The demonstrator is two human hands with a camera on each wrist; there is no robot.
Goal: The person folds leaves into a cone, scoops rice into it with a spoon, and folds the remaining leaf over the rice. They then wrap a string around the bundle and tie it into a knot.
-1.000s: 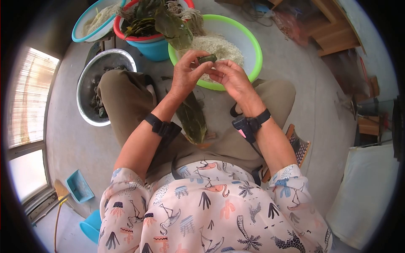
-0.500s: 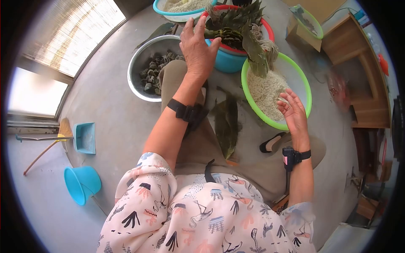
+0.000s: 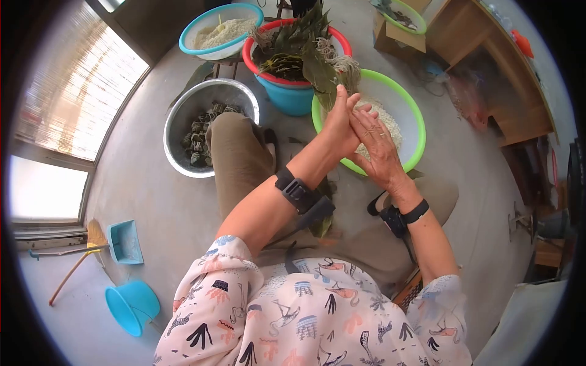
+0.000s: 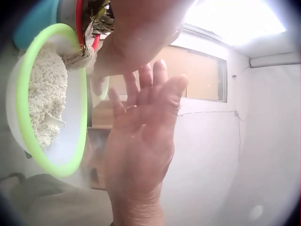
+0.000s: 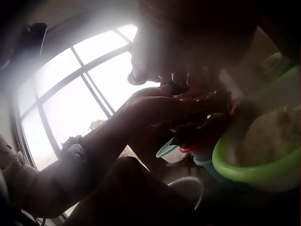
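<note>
A seated person presses the left hand [image 3: 339, 125] and the right hand [image 3: 377, 146] palm against palm above the near rim of the green-rimmed basin [image 3: 415, 116]; the fingers of both are straight and spread, clasping nothing, as the left wrist view confirms with the right hand's [image 4: 141, 136] splayed fingers; both forearms, each banded with a dark wrist strap, angle forward over the knees; the basin, on the floor just ahead of the right knee, holds white rice [image 3: 390, 125] heaped to one side; touching its far-left rim stands a red-rimmed blue tub [image 3: 293, 97] piled with dark green leaves [image 3: 299, 46] and pale string; beyond that a blue-rimmed bowl [image 3: 201, 52] holds more pale grain; to the left, beside the left knee, a steel basin [image 3: 177, 122] contains small dark wrapped bundles [image 3: 198, 134]; a long leaf [image 3: 318, 222] lies across the lap; farther off on the concrete floor lie a blue dustpan [image 3: 124, 242] and a blue bucket [image 3: 131, 307].
</note>
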